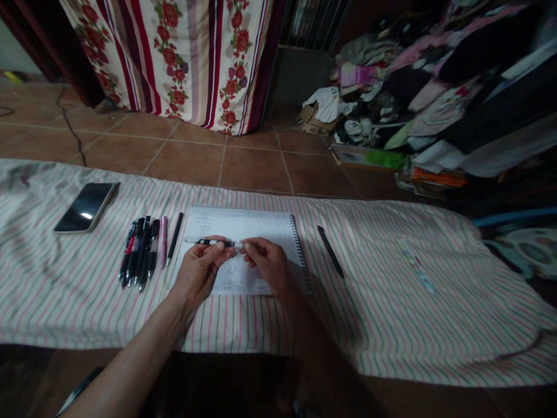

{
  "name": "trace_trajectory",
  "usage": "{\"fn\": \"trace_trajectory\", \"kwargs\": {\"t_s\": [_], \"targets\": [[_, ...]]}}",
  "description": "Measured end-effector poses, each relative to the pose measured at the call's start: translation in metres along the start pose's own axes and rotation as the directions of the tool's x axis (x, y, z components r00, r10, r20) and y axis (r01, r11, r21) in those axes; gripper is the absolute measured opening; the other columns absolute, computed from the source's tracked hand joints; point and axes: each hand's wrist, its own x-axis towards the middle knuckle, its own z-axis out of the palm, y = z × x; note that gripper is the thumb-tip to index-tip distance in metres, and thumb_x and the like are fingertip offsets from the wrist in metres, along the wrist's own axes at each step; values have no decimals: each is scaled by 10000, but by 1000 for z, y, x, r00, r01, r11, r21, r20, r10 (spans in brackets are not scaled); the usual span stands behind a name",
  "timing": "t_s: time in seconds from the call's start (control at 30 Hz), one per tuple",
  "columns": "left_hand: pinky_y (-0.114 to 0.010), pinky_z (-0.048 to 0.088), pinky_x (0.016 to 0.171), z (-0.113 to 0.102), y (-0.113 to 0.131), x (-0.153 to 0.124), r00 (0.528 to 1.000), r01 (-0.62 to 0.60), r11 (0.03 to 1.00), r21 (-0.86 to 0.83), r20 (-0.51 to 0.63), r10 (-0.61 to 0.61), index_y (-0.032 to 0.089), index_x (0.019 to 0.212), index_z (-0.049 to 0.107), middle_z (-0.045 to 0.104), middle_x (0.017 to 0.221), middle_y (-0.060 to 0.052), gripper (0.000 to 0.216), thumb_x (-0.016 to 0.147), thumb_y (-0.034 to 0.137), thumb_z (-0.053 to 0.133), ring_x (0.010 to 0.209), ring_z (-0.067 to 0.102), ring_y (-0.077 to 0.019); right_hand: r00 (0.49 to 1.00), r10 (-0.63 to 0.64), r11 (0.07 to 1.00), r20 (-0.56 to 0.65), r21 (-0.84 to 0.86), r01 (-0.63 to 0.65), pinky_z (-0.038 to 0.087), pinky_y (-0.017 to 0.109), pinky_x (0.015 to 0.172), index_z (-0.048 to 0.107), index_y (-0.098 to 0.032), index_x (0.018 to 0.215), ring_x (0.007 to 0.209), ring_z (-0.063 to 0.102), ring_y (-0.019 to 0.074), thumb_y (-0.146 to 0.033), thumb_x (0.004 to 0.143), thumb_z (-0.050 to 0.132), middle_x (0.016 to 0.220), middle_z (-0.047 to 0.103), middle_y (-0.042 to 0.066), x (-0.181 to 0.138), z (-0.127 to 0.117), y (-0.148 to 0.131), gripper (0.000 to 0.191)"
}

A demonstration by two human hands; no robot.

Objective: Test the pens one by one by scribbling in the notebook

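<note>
Above an open spiral notebook [261, 223], both my hands grip one black and white pen [206, 241], which lies level from left to right. My left hand [201, 264] is closed around its dark barrel. At the pen's right, whitish end, the fingers of my right hand [266, 261] pinch together. Just left of the notebook lie a black pen [174, 239], a pink pen [163, 242] and a bunch of several dark pens [139, 252]. To the right of the notebook is another black pen [331, 252], lying at a slant.
A striped cloth [369, 325] covers the low surface under everything. On its left part rests a phone [86, 208]; a pale, patterned strip [416, 265] lies at the right. Beyond are floor tiles [252, 166], a floral curtain [174, 58] and a heap of clothes [448, 98].
</note>
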Motion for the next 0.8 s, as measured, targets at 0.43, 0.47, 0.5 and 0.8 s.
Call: {"fn": "trace_trajectory", "kwargs": {"t_s": [0.43,0.47,0.5,0.8], "targets": [[-214,557,717,12,-5,-9,999,21,997,68,28,-23,81,784,680,710,674,-72,190,607,73,748,661,686,-145,999,41,997,-16,65,-40,367,181,431,637,-153,740,565,505,93,-414,692,615,700,649,33,-9,-8,-10,266],[-222,557,727,12,-6,-9,999,19,997,78,35,-22,83,785,680,712,679,-73,209,594,91,764,671,687,-150,999,48,997,-17,61,-47,361,181,427,635,-153,728,569,505,94,-431,692,612,705,648,36,-9,-9,-10,281],[-231,557,734,12,-6,-9,999,16,996,86,41,-19,87,789,681,714,685,-73,228,585,108,777,680,688,-154,998,55,997,-16,53,-55,354,182,423,632,-153,711,570,505,96,-451,693,608,705,646,40,-10,-9,-11,299],[-255,548,765,15,-10,-7,997,-4,993,115,71,-4,94,791,694,724,722,-85,307,520,155,825,715,691,-174,996,90,993,-27,83,-88,297,196,413,591,-162,633,495,420,75,-515,662,623,607,576,-4,-7,-13,-10,356]]}}
